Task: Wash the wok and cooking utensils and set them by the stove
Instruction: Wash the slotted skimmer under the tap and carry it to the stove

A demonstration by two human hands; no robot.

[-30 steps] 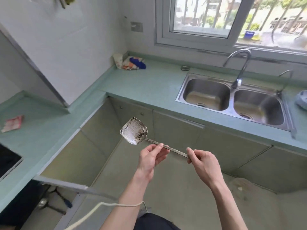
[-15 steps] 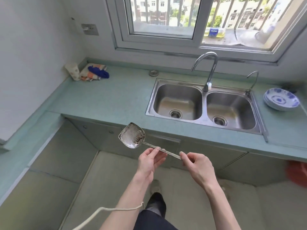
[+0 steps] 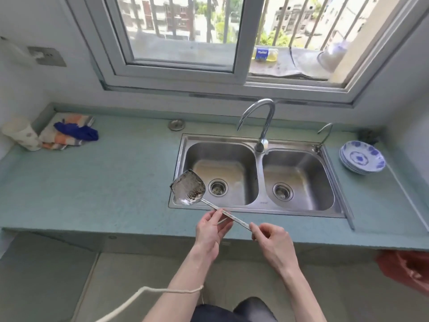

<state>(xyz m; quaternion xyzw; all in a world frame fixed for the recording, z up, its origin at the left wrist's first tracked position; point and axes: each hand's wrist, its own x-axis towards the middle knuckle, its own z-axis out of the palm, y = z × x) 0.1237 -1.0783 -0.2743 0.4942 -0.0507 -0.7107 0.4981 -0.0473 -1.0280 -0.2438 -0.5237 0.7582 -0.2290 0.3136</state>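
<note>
over the 2-basin sink, 2 hands, left and right, pinch 1 spatula.

I see a teal countertop, a silver steel sink, white plates with blue flowers, an orange-and-grey striped cloth — a deep blue rag on it — and a brown-speckled silver spatula.

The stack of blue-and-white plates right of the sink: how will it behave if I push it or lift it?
The stack of plates looks like glazed ceramic, so probably fragile and fairly heavy for its size. The glaze may be slippery in a hand. Pushed on the countertop, it would likely slide, not tip; the upper plates could shift.
</note>
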